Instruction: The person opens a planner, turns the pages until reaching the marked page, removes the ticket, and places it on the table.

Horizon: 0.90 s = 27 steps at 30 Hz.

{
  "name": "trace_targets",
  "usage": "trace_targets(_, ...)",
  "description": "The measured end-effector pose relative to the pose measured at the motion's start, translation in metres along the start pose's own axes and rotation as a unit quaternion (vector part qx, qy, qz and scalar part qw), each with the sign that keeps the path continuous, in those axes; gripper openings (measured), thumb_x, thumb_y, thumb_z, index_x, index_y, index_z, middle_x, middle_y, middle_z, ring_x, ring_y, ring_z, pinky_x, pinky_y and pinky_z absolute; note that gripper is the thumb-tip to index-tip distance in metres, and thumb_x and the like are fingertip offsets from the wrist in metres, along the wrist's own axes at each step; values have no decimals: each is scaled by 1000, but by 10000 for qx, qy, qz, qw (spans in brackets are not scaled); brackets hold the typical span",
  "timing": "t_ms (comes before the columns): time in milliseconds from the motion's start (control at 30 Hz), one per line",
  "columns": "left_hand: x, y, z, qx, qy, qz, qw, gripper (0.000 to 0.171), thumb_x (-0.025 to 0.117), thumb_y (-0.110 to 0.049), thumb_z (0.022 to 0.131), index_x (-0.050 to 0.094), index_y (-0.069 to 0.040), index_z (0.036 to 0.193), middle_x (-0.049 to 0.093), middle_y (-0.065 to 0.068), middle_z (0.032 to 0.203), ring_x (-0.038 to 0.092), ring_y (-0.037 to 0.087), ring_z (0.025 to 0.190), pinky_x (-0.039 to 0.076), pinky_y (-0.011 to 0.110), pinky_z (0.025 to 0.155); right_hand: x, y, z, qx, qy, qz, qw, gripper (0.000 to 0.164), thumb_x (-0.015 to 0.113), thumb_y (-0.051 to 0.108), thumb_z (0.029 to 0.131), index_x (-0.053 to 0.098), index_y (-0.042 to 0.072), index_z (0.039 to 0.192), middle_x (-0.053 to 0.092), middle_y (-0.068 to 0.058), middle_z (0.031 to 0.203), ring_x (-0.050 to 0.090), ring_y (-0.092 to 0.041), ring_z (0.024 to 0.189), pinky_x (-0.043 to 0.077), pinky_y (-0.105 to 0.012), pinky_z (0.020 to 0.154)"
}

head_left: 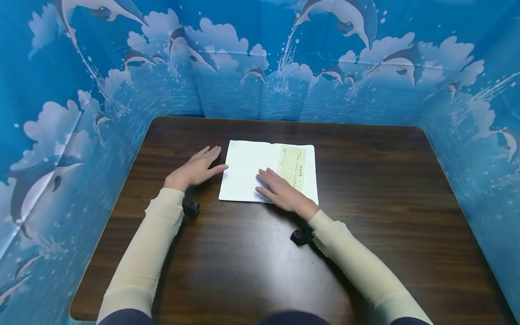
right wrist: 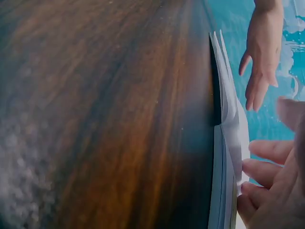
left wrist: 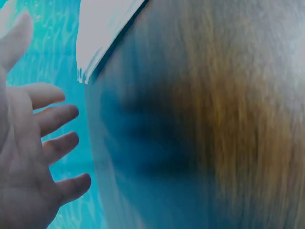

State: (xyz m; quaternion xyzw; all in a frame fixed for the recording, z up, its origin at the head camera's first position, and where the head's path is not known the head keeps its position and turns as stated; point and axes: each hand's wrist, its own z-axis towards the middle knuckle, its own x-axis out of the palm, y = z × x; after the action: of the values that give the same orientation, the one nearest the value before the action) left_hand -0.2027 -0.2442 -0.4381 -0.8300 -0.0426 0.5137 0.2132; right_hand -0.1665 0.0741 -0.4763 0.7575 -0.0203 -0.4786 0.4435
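An open notebook [head_left: 248, 169] with white lined pages lies flat on the dark table. A pale green printed slip [head_left: 291, 166] lies on its right page. My right hand [head_left: 282, 189] is spread over the lower middle of the notebook, near the fold. In the right wrist view the fingertips [right wrist: 250, 164] are right at the page surface. My left hand [head_left: 197, 169] is beside the notebook's left edge, fingers extended, thumb tip at the edge. The left wrist view shows that hand [left wrist: 33, 143] with spread fingers and nothing held, the notebook's corner [left wrist: 102, 38] above it.
The brown wooden table [head_left: 365, 180] extends around the notebook on all sides. A blue curtain [head_left: 243, 85] printed with dolphins and clouds hangs around the table's far side and both flanks. Each wrist carries a small black camera [head_left: 301, 236] over a cream sleeve.
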Motion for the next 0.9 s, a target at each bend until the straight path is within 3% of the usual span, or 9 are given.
trace_targets(167,5,-9,11,-70,238,336,9991,109,47,-76,97,1,-7,168,-3,14,177,-7,38,164,1,63,130,-2,1,2,17,43,-354,9994,62,47,43,110,43,5,158,27,-12,173,14,-30,164,19,-53,132)
trace_targets(300,14,-11,17,-136,406,491,9979,114,55,-73,96,-2,-4,167,-8,16,177,-8,41,163,1,66,129,-3,0,0,-47,56,-303,9995,58,51,41,110,48,6,156,26,-12,173,13,-30,164,19,-52,132)
trace_targets(533,32,-5,7,-152,479,391,9980,112,60,-66,96,0,-3,167,-8,18,176,-9,43,163,1,68,128,-1,-6,-15,-398,-146,166,9990,46,50,37,111,61,8,145,34,-10,171,20,-28,163,22,-48,131)
trace_targets(767,38,-1,5,12,332,291,9990,109,60,-67,96,5,-5,168,-6,21,176,-7,47,162,2,72,126,-22,-25,-35,-144,-1388,635,9882,35,52,29,111,69,10,134,53,-7,159,46,-28,151,38,-50,124)
trace_targets(900,33,-2,11,121,258,293,9992,104,58,-67,97,9,-10,169,-7,18,176,-9,46,162,-1,72,125,-46,-44,-43,383,-2072,370,9769,34,52,26,111,67,9,136,60,-11,148,56,-31,139,45,-52,116)
